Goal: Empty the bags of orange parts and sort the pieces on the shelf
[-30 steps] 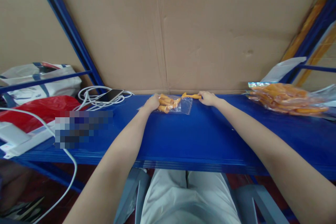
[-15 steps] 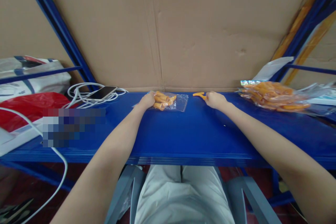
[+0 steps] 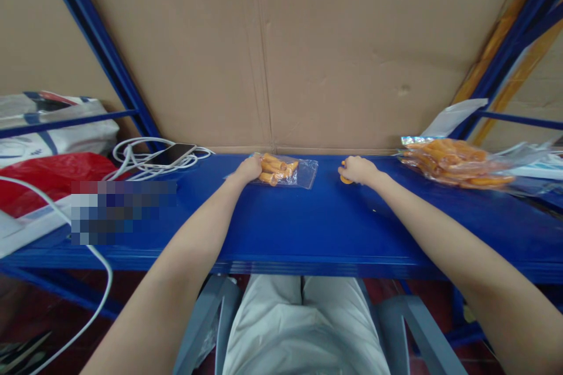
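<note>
On the blue tabletop, my left hand (image 3: 250,167) is closed on the left end of a clear plastic bag (image 3: 307,174). Several orange pieces (image 3: 273,165), tube-like and smooth, lie inside it; their exact kind I cannot make out. Off to the right of this bag, my right hand (image 3: 360,170) has its fingers closed around a single orange piece (image 3: 346,180). Only small bits of that piece show at the fingertips, the rest being covered by the hand. A gap of bare table separates the right hand from the bag.
A fuller bag of orange pieces (image 3: 457,164) rests at the right. Coiled white cable (image 3: 127,155) and a phone (image 3: 173,155) lie at the left, near a red bag (image 3: 61,179). Behind the table stands a cardboard wall (image 3: 308,58); blue posts (image 3: 99,41) frame the sides.
The orange piece in my right hand has turned, so its forked end no longer points left and less of it shows. My left hand stays on the bag, which has barely shifted.
</note>
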The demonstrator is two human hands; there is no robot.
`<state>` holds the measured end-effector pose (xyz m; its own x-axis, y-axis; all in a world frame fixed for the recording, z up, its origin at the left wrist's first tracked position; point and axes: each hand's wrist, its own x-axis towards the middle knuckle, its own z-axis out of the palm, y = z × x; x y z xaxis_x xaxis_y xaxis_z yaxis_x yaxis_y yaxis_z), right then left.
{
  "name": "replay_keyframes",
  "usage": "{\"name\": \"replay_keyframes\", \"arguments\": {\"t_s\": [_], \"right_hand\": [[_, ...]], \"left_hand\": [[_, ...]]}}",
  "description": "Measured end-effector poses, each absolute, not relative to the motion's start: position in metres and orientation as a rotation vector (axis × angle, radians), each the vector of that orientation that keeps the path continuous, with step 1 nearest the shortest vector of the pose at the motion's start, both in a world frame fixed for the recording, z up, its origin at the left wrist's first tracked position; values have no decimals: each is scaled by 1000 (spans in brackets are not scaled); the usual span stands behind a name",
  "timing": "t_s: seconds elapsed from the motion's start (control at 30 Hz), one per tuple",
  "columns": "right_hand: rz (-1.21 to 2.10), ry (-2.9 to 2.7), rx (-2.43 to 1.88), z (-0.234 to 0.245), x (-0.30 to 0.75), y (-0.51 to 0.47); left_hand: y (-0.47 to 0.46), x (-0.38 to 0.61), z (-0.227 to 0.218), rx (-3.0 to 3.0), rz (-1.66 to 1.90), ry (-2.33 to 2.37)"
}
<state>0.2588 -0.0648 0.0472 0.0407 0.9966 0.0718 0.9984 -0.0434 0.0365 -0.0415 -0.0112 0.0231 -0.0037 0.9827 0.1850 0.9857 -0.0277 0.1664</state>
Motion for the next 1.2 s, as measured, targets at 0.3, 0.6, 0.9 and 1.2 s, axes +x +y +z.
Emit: {"name": "replay_keyframes", "arguments": {"t_s": [0.3,0.6,0.9,1.2], "right_hand": [[127,-2172,-2264,54,256,-67],[328,-2192,-2210,59,269,-87],[742,-2193,-1985,56,290,-82],[139,-2372,-2217,60,297,-78]], "left_hand": [[-5,-43,19,-2259,-357,-2109],[6,-52,19,-2295,-523,-2182],[1,-46,18,-2336,-561,-2146],[1,-47,19,-2311,-428,-2067]]}}
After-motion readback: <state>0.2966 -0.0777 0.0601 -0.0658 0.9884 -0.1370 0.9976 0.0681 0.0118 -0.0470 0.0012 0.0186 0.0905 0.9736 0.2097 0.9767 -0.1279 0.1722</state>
